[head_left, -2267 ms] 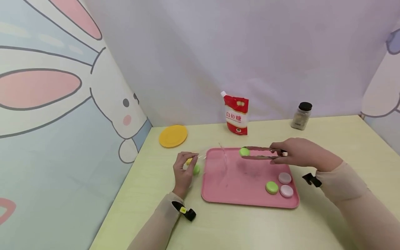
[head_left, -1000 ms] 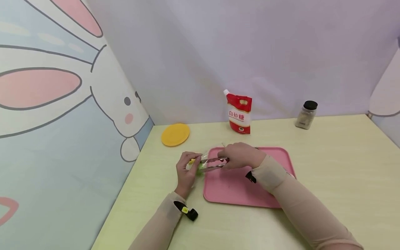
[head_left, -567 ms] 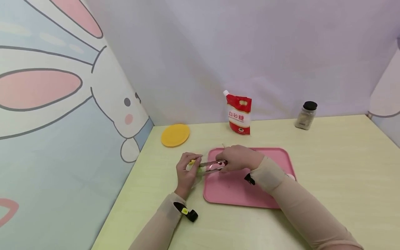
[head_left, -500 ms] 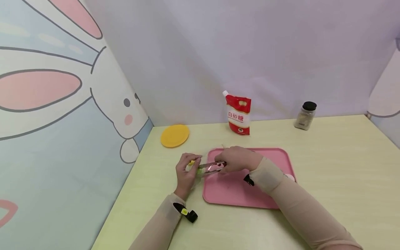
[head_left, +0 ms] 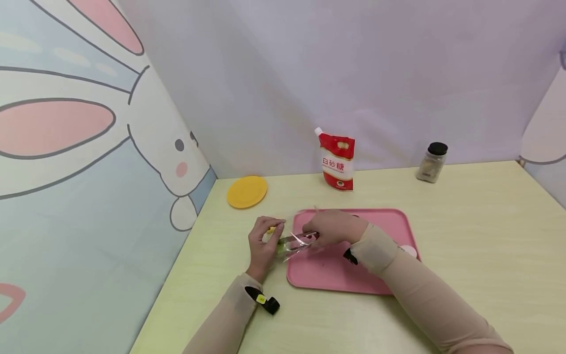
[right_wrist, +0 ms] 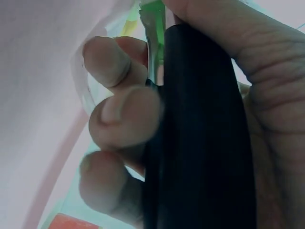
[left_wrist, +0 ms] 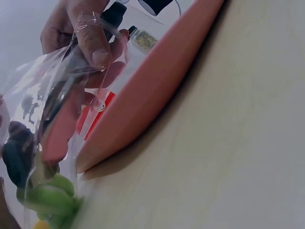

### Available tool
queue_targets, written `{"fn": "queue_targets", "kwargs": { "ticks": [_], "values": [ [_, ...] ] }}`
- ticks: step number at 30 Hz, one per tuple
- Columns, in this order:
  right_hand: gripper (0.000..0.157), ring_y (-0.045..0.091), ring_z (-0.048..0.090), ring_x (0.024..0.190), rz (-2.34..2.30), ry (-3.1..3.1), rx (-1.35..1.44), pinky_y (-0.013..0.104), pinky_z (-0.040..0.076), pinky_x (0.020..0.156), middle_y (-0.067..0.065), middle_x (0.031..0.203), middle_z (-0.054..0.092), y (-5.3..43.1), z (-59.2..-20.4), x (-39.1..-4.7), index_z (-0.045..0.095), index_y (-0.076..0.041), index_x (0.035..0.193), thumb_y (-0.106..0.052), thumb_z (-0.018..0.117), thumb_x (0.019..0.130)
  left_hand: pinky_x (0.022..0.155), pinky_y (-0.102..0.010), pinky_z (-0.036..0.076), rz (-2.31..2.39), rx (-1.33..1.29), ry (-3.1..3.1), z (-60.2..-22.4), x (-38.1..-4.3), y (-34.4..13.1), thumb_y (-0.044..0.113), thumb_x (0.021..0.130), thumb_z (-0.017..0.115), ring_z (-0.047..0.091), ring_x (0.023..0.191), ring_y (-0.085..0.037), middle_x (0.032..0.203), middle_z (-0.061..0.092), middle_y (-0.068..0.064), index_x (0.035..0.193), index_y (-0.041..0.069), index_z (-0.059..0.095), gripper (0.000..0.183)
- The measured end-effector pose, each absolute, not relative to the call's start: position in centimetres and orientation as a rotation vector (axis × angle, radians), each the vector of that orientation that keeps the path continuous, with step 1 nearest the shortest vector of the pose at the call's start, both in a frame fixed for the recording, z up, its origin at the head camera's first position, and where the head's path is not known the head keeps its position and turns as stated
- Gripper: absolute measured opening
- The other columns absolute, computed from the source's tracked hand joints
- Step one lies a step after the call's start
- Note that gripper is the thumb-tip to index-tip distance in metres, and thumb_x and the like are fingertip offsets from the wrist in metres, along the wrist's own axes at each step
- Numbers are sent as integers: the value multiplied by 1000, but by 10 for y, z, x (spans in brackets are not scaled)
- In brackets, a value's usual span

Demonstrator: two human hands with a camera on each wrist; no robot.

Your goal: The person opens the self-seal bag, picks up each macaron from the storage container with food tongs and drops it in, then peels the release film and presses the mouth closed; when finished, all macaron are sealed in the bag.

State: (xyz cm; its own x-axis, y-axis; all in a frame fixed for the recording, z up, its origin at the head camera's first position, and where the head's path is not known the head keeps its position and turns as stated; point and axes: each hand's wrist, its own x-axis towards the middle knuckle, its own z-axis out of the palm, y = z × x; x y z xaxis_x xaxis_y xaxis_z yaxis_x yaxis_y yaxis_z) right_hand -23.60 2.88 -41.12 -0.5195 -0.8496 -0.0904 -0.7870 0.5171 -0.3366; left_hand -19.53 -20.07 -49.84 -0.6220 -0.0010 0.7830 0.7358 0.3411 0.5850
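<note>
My left hand pinches a clear plastic bag by its rim, left of the pink tray. Several green macarons lie low in the bag, with a bit of yellow beneath them. My right hand grips metal tongs, its fingers curled round their black handle. The tong arms point left into the bag's mouth, with their tips close to the green macarons. Whether the tips still clasp a macaron is hidden by the shiny plastic. A pale pink macaron shows at the tray's right edge, partly behind the right sleeve.
An orange-yellow plate lies at the back left of the table. A red and white sugar pouch stands behind the tray. To its right is a black-lidded jar. The rear wall rises just past the table's back edge.
The right hand has carried a green macaron in the tongs leftward from above the tray into the bag. Lately the tongs have shifted only slightly. The left hand has stayed almost still.
</note>
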Motion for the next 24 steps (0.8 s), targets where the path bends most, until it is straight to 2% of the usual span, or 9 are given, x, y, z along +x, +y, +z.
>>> {"fn": "queue_targets", "kwargs": {
  "ticks": [6,13,24],
  "values": [
    [34,8,57,73,-337,2540,-1275,35,49,72,-13,87,65,34,-408,-237,70,-22,106,-43,81,83,75,-45,44,-1319,-652,-1899,-499,-197,-200,-1,92,70,57,91,-23,93,67,-7,102,8,77,15],
    [38,11,57,70,-341,2560,-1171,36,47,66,-11,79,60,46,-396,-238,68,-20,107,-44,82,81,75,-46,43,-1322,-649,-1902,-502,-194,-201,-4,90,70,56,91,-23,93,67,-6,102,9,77,19],
    [48,12,58,72,-377,2568,-1102,36,48,67,-8,83,61,69,-378,-242,64,-18,112,-50,81,80,75,-47,44,-1333,-639,-1921,-498,-196,-201,-2,92,70,56,92,-23,93,66,-6,102,9,77,17]
  ]
}}
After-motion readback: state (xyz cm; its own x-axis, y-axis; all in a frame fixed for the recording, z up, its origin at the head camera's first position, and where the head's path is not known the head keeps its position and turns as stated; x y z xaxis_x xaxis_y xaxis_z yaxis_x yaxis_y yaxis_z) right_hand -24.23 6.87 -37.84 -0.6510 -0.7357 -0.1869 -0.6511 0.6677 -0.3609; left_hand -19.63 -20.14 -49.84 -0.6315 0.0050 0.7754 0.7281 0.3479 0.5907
